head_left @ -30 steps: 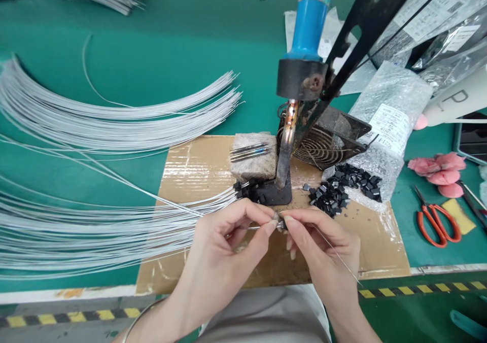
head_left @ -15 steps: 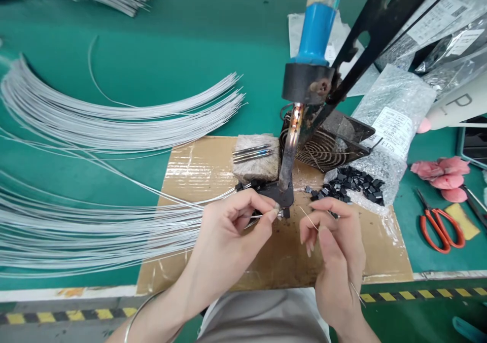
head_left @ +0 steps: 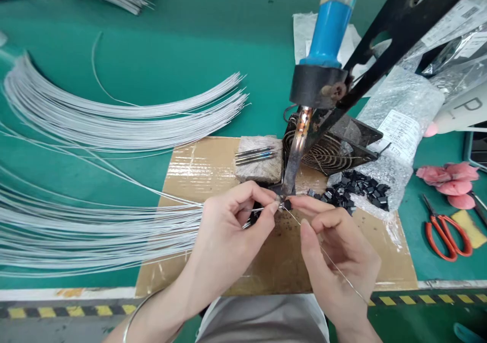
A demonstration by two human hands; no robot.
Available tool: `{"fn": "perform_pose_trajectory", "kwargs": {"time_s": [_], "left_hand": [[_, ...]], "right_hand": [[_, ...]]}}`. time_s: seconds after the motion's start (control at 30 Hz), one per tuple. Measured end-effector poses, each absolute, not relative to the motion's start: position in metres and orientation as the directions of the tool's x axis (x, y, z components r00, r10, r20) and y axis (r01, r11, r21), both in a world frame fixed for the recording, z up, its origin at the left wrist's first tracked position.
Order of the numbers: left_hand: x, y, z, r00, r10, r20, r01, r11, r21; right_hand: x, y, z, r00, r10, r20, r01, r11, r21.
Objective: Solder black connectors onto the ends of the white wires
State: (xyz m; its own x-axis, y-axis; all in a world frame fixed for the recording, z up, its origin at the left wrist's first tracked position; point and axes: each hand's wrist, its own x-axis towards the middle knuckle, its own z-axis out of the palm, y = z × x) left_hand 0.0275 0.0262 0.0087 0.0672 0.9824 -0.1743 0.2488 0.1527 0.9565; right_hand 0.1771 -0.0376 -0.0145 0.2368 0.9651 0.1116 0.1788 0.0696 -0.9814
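My left hand (head_left: 232, 231) pinches a thin white wire (head_left: 255, 209), its end meeting a small black connector (head_left: 287, 204) at my fingertips. My right hand (head_left: 338, 251) is closed on a thin length of solder wire (head_left: 337, 267), which crosses the palm. The upper end of the solder reaches the connector, where the right index finger comes close too. Just above stands a blue-handled soldering iron (head_left: 297, 155), tip down, fixed in a dark clamp. The tip is right by the connector; whether they touch I cannot tell.
White wire bundles (head_left: 125, 125) lie at left. Behind my hands are a block with metal rods (head_left: 262, 168) and a fan (head_left: 331, 150). Loose black connectors (head_left: 361, 188) spill from bubble wrap (head_left: 403, 114). Red-handled scissors (head_left: 447, 234) lie right, on the green table beyond the cardboard (head_left: 395, 262).
My right hand has moved left, bringing the solder end to the connector. The connector is now closer under the iron tip. The whole view has shifted slightly.
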Motion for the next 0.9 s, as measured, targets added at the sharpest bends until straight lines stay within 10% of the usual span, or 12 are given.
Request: {"fn": "perform_pose_trajectory", "kwargs": {"time_s": [0.9], "left_hand": [[0.03,0.032,0.015,0.046,0.988,-0.151,0.124,0.144,0.982]], "right_hand": [[0.173,-0.023,-0.007,0.316,0.93,0.19,0.255,0.109,-0.961]]}}
